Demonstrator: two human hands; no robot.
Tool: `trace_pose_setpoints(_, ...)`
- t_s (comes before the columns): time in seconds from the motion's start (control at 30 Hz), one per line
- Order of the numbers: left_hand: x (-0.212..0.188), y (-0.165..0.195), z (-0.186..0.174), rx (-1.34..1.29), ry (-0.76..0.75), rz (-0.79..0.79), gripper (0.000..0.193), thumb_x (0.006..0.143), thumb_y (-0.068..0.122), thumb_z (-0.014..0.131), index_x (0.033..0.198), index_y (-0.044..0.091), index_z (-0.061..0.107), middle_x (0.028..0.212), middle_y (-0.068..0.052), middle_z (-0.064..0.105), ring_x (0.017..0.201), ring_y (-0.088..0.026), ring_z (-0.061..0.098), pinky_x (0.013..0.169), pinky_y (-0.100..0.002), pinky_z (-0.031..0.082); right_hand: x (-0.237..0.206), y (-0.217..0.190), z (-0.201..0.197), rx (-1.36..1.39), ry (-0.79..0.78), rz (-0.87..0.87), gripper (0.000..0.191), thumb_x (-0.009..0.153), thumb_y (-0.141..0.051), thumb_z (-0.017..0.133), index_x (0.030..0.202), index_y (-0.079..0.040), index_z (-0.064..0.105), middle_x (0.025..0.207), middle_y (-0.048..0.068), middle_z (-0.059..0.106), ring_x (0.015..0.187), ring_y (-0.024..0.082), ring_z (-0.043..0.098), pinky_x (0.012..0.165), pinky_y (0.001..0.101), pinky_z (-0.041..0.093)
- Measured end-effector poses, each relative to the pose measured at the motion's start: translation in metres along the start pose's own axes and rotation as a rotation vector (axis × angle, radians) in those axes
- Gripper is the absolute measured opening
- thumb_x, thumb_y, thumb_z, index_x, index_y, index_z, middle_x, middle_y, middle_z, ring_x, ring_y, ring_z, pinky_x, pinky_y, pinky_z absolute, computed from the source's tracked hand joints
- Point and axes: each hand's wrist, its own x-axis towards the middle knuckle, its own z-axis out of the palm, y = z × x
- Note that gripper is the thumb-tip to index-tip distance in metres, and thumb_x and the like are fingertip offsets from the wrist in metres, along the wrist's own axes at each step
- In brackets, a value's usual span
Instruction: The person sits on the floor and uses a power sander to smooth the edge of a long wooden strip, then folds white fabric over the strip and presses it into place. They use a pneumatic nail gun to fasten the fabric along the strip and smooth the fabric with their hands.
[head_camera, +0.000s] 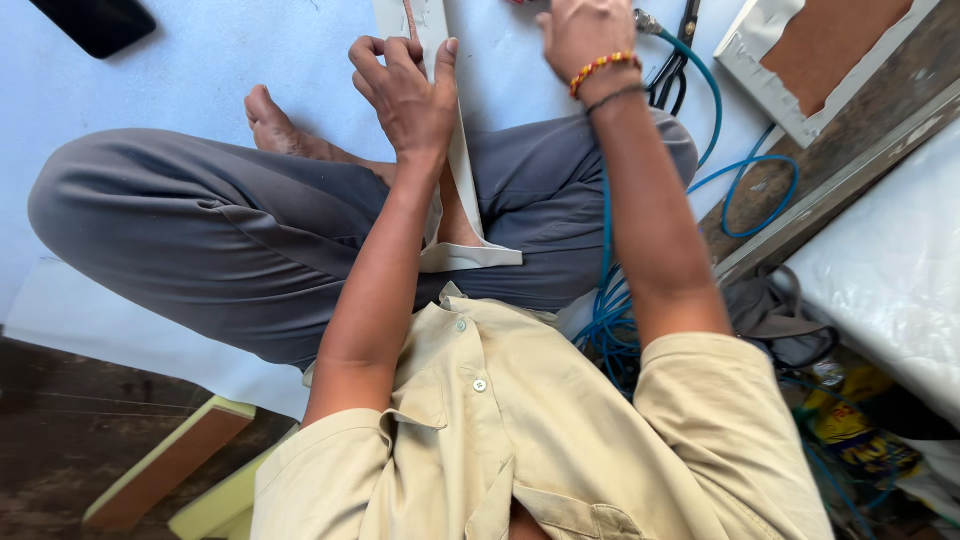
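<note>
My left hand (405, 95) is curled shut around the long cream-covered strip (462, 170), fingers wrapped over its edge; the strip runs from my lap across the pale blue sheet (220, 60) toward its far edge. My right hand (585, 35) sits at that far edge by the blue hose (715, 110); cannot tell its grip, fingers cut off.

Black phone (95, 22) lies far left of the fingers; scissors (678, 62) and blue hose (735, 185) sit right.

Blue hose (712, 110) and scissors (676, 62) crowd the right.
</note>
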Motion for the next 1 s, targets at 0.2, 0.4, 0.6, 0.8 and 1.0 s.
trace_pose_setpoints(0.2,0.010,-0.010,-0.002,0.090,-0.180,-0.093,0.040,0.094,0.041,0.073,0.083,0.003,0.070,0.119,-0.016,0.044,0.108,-0.036,0.043,0.093,-0.049,0.044,-0.046,-0.077,0.034,0.954,0.124,0.258,0.033,0.103,-0.023,0.063,0.126,0.000,0.061,0.117,0.022,0.071,0.110,0.038,0.070,0.096,0.0437,0.056)
trace_pose_setpoints(0.4,0.021,-0.024,-0.028,-0.012,-0.298,-0.061,0.047,0.103,0.045,0.061,0.088,0.000,0.067,0.101,-0.011,0.053,0.089,-0.026,0.055,0.085,-0.042,0.049,-0.084,-0.148,0.063,1.211,0.001,0.240,0.069,0.098,-0.021,0.067,0.156,-0.003,0.034,0.139,0.026,0.060,0.128,0.041,0.060,0.106,0.0434,0.051)
trace_pose_setpoints(0.6,0.019,-0.024,-0.019,-0.285,-0.161,-0.057,0.059,0.103,0.050,0.061,0.073,-0.001,0.058,0.089,-0.004,0.046,0.078,-0.015,0.046,0.072,-0.032,0.045,-0.095,-0.168,0.064,1.245,0.069,0.333,0.076,0.100,-0.018,0.065,0.164,-0.007,0.027,0.142,0.019,0.059,0.133,0.034,0.061,0.115,0.0395,0.050)
trace_pose_setpoints(0.8,0.023,-0.034,-0.013,-0.563,-0.161,0.060,0.050,0.110,0.038,0.058,0.076,0.002,0.054,0.090,-0.001,0.041,0.082,-0.012,0.041,0.077,-0.029,0.044,-0.059,-0.145,0.069,1.587,-0.306,0.361,0.108,0.072,-0.014,0.069,0.164,-0.015,0.013,0.155,0.018,0.049,0.135,0.029,0.058,0.112,0.0347,0.049)
trace_pose_setpoints(1.0,0.025,-0.040,-0.008,-0.584,-0.140,0.010,0.047,0.110,0.036,0.057,0.078,0.002,0.053,0.091,-0.001,0.040,0.081,-0.012,0.040,0.074,-0.029,0.042,-0.051,-0.147,0.078,1.617,-0.156,0.108,0.117,0.077,-0.010,0.062,0.168,-0.019,-0.010,0.176,0.020,0.022,0.160,0.033,0.035,0.127,0.0361,0.040)
